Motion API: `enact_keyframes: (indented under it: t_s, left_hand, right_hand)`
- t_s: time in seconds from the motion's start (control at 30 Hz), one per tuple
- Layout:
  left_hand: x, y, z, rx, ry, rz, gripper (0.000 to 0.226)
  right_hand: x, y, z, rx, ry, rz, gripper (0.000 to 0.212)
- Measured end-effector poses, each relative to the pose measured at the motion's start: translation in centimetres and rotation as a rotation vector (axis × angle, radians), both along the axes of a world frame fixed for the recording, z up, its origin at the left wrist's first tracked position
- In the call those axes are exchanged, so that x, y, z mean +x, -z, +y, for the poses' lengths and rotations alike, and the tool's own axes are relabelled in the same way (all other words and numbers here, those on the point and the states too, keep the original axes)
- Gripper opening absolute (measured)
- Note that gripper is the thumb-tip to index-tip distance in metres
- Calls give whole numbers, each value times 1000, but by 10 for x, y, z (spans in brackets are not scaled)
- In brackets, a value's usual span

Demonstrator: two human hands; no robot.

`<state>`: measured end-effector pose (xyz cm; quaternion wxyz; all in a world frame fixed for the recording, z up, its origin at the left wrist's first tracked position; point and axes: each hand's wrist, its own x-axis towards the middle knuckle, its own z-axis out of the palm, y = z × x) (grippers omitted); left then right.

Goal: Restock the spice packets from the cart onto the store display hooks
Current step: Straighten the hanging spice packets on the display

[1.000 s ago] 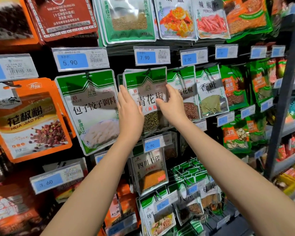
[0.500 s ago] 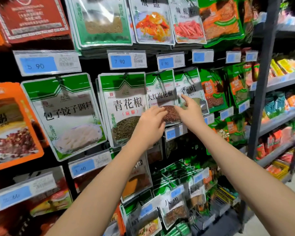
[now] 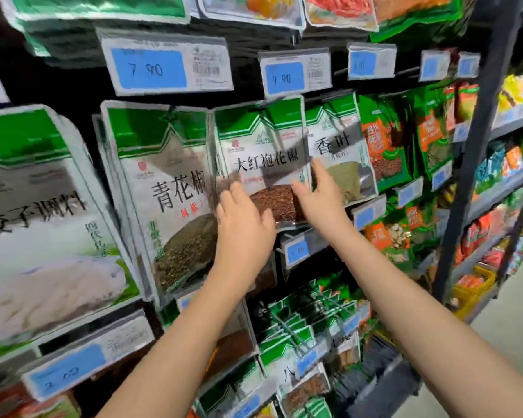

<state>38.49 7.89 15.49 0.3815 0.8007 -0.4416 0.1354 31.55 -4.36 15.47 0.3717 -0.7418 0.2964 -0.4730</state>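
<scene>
Right now, the red-peppercorn packet [image 3: 263, 164], green-topped and white with brown grains showing through its window, is hanging on the display. Two hands are lying flat against it with fingers straight, gripping nothing: the left hand [image 3: 242, 218] on its lower left, the right hand [image 3: 317, 197] at its right edge. One green-peppercorn packet [image 3: 169, 191] is hanging just left of it, and one bay-leaf packet [image 3: 341, 152] just right.

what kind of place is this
Most likely a grocery store's spice aisle: spice packets hang in rows on display hooks, blue price tags with barcodes sit above them, and metal shelving of packaged goods stands to the right.
</scene>
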Motion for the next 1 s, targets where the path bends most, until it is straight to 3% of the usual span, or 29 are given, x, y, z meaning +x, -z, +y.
enact_keyframes:
  t_s: [0.17,0.3,0.47,0.73,1.0]
  left_hand:
    - [-2,-11,-6,-17,12,288,60]
    - [-17,-17,-5,-26,-6,400,50]
    - [-34,-21,4,4,10,524,71]
    - [-52,-28,4,-112,-51,429,72]
    - [-59,-33,14,-55,-24,422,74]
  right_hand:
    - [-2,-16,-1,141,-24,-18,62]
    - [-12,-29,0,222,-25,20,60]
    - [-24,-36,6,239,-36,29,51]
    - [-31,-38,11,352,-61,18,45]
    - [-32,-40,11,404,-78,32,43]
